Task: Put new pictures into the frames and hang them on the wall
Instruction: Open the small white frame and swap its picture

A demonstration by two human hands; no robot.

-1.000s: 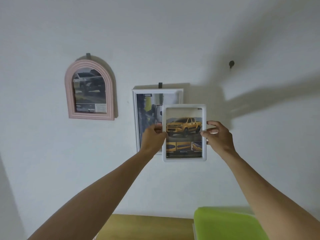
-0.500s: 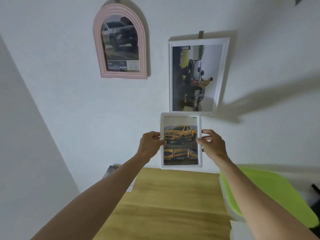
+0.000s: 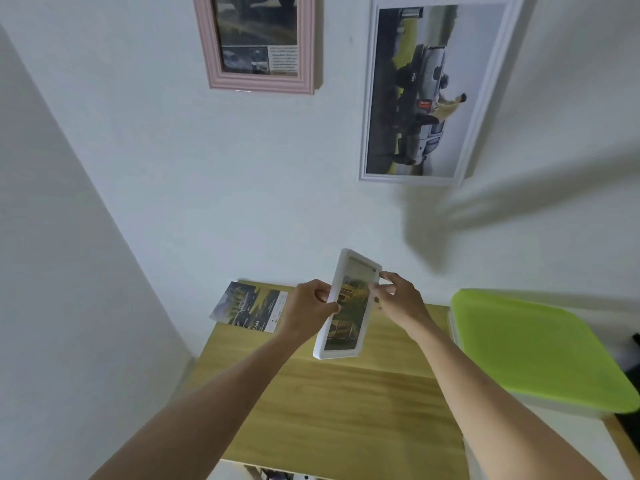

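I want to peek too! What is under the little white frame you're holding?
Under the small white frame lies the bare wooden tabletop. The frame and both hands cover the patch right beneath.

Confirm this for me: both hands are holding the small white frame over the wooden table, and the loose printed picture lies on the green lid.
Not quite. The left hand and right hand do hold the small white frame over the wooden table, but the loose printed picture lies on the table's far left corner, not on the green lid. The head view shows it.
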